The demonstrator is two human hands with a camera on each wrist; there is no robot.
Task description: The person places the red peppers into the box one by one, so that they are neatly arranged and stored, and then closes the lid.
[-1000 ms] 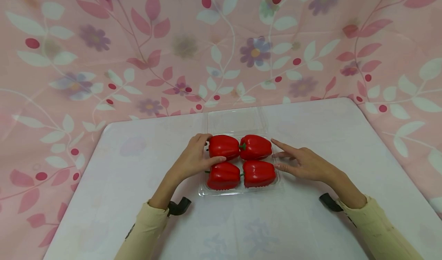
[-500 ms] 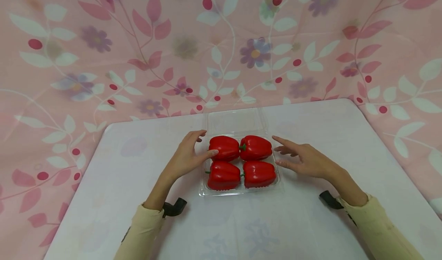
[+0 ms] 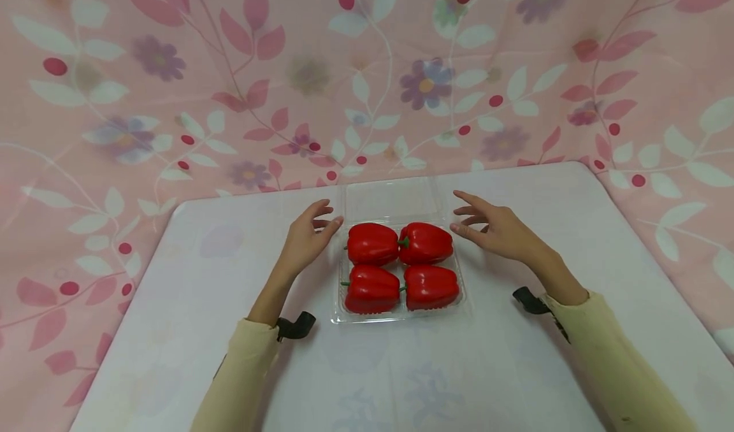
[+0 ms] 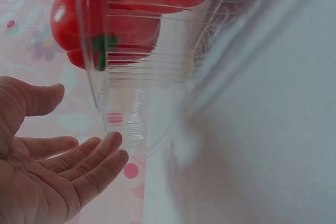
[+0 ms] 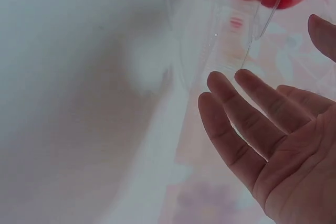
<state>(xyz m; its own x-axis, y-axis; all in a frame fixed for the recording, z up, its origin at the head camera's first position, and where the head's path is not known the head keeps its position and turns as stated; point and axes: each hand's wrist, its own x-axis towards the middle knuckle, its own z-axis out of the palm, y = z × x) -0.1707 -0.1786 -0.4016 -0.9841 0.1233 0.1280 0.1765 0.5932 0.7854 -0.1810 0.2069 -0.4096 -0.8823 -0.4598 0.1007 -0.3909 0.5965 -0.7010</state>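
Several red bell peppers (image 3: 373,244) with green stems lie in two rows inside a clear plastic clamshell box (image 3: 367,318). Its see-through lid (image 3: 392,200) is folded back flat behind them. Beside the box's back left corner hovers my left hand (image 3: 306,239), fingers relaxed and holding nothing. My right hand (image 3: 503,229) is held off the back right corner, near the lid, its fingers loosely extended. In the left wrist view, the palm and fingers (image 4: 94,174) are apart from the ribbed box wall (image 4: 147,66). The right wrist view shows bare fingertips (image 5: 212,106) below the lid.
A white cloth covers the table (image 3: 378,381) around the box. Behind the table's back edge hangs a pink floral curtain (image 3: 344,88). A black wrist mount (image 3: 296,325) sticks out from the left sleeve, another mount (image 3: 530,301) from the right.
My left hand has let go of the back left pepper and drawn away to the left and back. The right hand has moved further back towards the lid. The peppers stay put.
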